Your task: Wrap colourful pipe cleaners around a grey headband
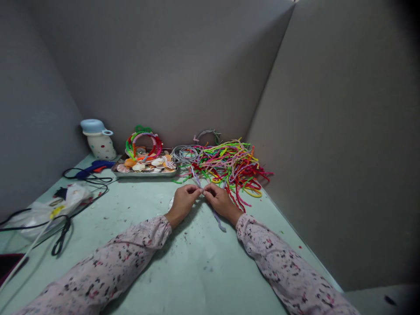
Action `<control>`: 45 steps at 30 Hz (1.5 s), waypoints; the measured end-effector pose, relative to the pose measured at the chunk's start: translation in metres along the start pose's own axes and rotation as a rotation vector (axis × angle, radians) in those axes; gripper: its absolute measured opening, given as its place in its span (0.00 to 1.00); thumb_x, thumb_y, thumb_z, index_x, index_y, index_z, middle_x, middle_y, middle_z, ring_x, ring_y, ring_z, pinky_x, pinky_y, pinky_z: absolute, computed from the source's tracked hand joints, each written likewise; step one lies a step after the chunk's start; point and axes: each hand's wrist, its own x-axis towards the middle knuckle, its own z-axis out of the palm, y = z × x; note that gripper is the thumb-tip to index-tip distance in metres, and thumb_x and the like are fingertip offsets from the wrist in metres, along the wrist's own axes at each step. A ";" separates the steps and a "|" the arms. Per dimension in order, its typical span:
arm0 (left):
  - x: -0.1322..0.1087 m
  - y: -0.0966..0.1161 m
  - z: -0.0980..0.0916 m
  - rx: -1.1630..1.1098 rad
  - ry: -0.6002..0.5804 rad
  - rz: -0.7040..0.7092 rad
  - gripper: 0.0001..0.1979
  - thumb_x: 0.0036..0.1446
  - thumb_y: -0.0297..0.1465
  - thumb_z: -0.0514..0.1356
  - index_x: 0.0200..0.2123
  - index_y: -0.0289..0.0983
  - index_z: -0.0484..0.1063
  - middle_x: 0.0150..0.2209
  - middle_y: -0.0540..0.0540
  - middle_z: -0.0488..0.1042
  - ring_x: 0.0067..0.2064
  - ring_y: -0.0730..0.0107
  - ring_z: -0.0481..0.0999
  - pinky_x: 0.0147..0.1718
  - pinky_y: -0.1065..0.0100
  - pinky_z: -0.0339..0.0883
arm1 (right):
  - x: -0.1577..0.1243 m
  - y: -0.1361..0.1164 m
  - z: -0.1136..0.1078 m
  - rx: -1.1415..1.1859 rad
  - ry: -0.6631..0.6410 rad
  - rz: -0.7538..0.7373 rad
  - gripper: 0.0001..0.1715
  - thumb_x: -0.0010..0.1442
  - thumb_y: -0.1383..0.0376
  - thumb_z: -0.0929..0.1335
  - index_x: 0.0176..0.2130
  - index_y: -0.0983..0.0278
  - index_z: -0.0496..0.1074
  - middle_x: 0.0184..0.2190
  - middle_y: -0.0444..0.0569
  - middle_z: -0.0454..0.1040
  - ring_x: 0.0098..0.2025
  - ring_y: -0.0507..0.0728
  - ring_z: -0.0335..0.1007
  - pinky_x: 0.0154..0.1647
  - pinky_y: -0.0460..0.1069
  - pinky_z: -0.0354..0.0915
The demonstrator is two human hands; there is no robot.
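My left hand (185,200) and my right hand (220,200) meet fingertip to fingertip above the middle of the table. Both are closed in a pinch on a pale lilac pipe cleaner (219,222). One end of it hangs below my right hand, and a lilac length also sticks up beyond the fingers. The part between the fingertips is hidden. Just past my hands lies a big heap of coloured pipe cleaners (229,164) in red, pink, yellow, green and lilac. A coil of grey wire (185,154) sits left of the heap.
A metal tray (144,174) of seashells (157,162) stands at the back, with colourful wrapped rings (144,142) on it. A white bottle with a blue lid (101,142) is left of it. Black cables (95,199) and a plastic bag (74,197) lie at left. Grey walls enclose the table.
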 end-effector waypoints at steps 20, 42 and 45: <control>0.000 -0.003 0.001 0.040 0.003 -0.001 0.15 0.50 0.41 0.60 0.25 0.34 0.74 0.23 0.49 0.72 0.26 0.71 0.69 0.25 0.72 0.60 | 0.000 0.002 0.001 0.010 -0.050 0.007 0.08 0.61 0.62 0.63 0.37 0.62 0.70 0.32 0.44 0.72 0.35 0.54 0.67 0.38 0.47 0.62; 0.003 -0.005 0.001 -0.021 -0.024 -0.039 0.12 0.48 0.38 0.61 0.23 0.34 0.71 0.21 0.51 0.68 0.25 0.74 0.65 0.25 0.72 0.57 | -0.001 0.003 0.001 -0.005 -0.050 -0.003 0.07 0.61 0.63 0.64 0.37 0.63 0.70 0.30 0.44 0.71 0.33 0.53 0.66 0.36 0.47 0.60; 0.002 -0.005 0.001 0.001 -0.030 -0.017 0.12 0.49 0.38 0.60 0.23 0.34 0.71 0.21 0.51 0.68 0.25 0.73 0.65 0.25 0.72 0.57 | 0.000 0.004 0.002 -0.006 -0.041 -0.006 0.07 0.61 0.63 0.64 0.37 0.63 0.70 0.31 0.44 0.71 0.33 0.53 0.66 0.36 0.47 0.60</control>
